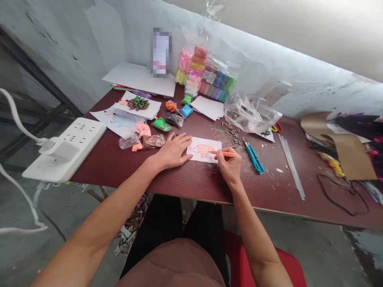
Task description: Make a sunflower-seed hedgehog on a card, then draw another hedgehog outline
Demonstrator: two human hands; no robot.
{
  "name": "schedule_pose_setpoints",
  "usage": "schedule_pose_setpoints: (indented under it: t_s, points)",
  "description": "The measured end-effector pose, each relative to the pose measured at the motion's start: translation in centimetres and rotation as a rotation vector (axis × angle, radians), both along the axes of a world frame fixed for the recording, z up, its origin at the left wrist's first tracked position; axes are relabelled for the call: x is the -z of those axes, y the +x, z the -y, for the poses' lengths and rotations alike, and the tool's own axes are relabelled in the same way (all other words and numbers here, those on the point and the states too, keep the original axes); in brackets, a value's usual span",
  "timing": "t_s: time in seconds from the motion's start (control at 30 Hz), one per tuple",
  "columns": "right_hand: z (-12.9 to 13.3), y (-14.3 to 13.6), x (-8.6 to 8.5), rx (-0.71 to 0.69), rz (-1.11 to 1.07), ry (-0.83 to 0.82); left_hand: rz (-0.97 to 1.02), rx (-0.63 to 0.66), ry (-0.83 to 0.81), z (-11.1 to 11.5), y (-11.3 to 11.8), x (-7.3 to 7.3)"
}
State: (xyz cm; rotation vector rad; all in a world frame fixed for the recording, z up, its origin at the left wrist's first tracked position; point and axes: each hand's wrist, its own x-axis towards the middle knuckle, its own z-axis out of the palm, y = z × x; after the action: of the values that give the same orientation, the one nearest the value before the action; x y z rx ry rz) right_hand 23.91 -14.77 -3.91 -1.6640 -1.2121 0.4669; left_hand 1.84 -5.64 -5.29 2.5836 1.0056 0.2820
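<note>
A white paper card (194,142) lies on the dark red table, bearing an orange line drawing of a hedgehog-like animal (203,151) with rows of short marks. My right hand (229,165) is closed around an orange marker (226,154), its tip at the body of the drawing. My left hand (175,151) rests flat, fingers stretched out, with fingertips and thumb at the card's left edge. Just left of that hand are a brown clay packet (153,141) and pink clay (143,129). Right of the card lie striped sunflower seeds (235,133) and a teal utility knife (253,156).
A white power strip (78,139) sits at the left edge. Bagged coloured clay (196,75) and a blurred upright phone (160,52) stand at the back. To the right are clear glue sticks (291,167), a yellow glue gun (333,164) and its cord. A seed-covered clay model (138,103) lies on paper.
</note>
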Motion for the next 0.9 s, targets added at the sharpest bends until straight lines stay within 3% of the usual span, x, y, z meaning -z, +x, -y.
schedule_pose_setpoints:
  t_s: [0.9]
  points:
    - [0.14,0.34,-0.08,0.031,0.030,0.007,0.021,0.006,0.016,-0.08,-0.08,0.25]
